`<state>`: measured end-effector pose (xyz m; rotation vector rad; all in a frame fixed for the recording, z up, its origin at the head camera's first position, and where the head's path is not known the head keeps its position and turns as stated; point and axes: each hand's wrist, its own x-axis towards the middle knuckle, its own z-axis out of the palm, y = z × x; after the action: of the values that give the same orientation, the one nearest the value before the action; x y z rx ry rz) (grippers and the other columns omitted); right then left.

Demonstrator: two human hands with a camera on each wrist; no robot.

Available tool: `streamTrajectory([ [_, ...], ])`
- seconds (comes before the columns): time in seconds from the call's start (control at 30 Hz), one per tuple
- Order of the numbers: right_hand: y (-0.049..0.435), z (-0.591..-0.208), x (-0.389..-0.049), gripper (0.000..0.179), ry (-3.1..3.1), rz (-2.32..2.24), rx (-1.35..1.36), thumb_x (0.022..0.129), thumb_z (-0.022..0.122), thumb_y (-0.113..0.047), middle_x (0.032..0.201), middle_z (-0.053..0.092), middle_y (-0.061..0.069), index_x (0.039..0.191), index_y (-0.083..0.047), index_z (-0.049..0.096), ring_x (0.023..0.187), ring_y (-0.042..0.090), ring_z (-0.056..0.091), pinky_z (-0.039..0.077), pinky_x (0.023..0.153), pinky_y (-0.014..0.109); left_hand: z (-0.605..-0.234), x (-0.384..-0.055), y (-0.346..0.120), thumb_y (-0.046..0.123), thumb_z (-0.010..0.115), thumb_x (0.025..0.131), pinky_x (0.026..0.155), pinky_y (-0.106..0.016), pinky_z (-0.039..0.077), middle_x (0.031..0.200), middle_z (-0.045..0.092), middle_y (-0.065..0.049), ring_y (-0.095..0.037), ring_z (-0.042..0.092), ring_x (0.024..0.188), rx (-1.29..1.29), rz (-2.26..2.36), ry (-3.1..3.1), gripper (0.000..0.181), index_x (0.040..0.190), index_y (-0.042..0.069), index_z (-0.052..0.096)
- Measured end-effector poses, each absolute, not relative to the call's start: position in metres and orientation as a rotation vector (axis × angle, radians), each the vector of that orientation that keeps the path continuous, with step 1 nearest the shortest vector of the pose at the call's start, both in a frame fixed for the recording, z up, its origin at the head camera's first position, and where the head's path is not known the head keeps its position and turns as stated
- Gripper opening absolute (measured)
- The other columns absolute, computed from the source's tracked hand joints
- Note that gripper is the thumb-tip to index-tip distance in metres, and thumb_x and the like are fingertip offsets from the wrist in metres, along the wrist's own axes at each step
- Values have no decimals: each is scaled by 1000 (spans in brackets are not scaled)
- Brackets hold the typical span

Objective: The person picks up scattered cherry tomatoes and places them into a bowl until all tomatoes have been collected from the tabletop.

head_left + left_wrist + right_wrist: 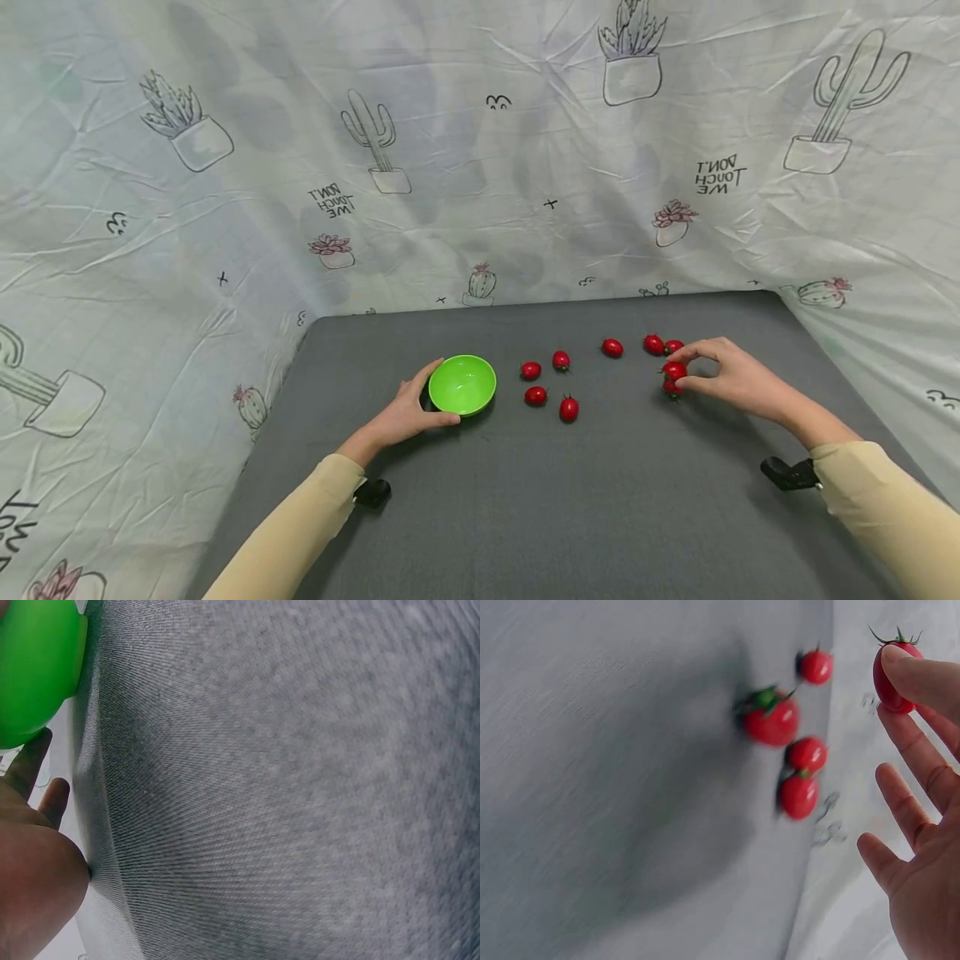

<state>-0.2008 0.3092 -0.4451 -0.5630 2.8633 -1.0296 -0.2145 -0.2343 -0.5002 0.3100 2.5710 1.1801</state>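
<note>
A bright green bowl (462, 386) stands on the grey table at centre left. My left hand (405, 412) grips its side, thumb at the near rim and fingers round the far side; the left wrist view catches only part of the bowl (34, 671). At the right, a red cherry tomato (889, 684) with a green calyx is pinched between thumb and fingers of my right hand (735, 382), raised off the table. Its other fingers spread loosely. Just under it lies another cherry tomato (772, 721), and two more (800, 796) touch each other behind.
Several cherry tomatoes (536, 396) lie loosely grouped right of the bowl, and a single cherry tomato (612, 348) sits farther back. A white curtain (450, 167) printed with cacti hangs behind and beside the grey table (525, 517).
</note>
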Motion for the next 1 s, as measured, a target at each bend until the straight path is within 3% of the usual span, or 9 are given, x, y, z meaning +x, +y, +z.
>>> streamTrajectory([
  [0.13, 291, -437, -208, 34, 2840, -1038, -555, 94, 78, -35, 125, 62, 7, 122, -17, 71, 126, 31, 43, 37, 98, 60, -501, -216, -234, 57, 86, 77, 104, -68, 32, 161, 28, -10, -34, 25, 144, 316, 1180, 2584, 110, 163, 39, 19],
  [0.23, 277, -435, -216, 33, 2811, -1071, -582, 93, 78, -36, 126, 60, 4, 121, -20, 72, 124, 27, 44, 39, 98, 59, -502, -217, -235, 57, 86, 78, 104, -67, 33, 161, 28, -10, -33, 26, 143, 321, 1179, 2584, 110, 163, 39, 19],
  [0.53, 232, -426, -236, 33, 2743, -1095, -724, 93, 79, -36, 124, 63, -4, 123, -24, 72, 127, 23, 43, 40, 99, 53, -500, -216, -235, 57, 86, 77, 107, -69, 28, 165, 23, -8, -35, 17, 149, 312, 1182, 2577, 110, 163, 41, 19],
  [1.0, 162, -418, -256, 29, 2613, -1146, -914, 93, 79, -31, 123, 66, -9, 121, -26, 73, 127, 22, 43, 40, 102, 54, -500, -214, -237, 56, 85, 79, 108, -75, 22, 167, 17, -10, -44, 0, 153, 321, 1176, 2561, 109, 164, 39, 18],
])
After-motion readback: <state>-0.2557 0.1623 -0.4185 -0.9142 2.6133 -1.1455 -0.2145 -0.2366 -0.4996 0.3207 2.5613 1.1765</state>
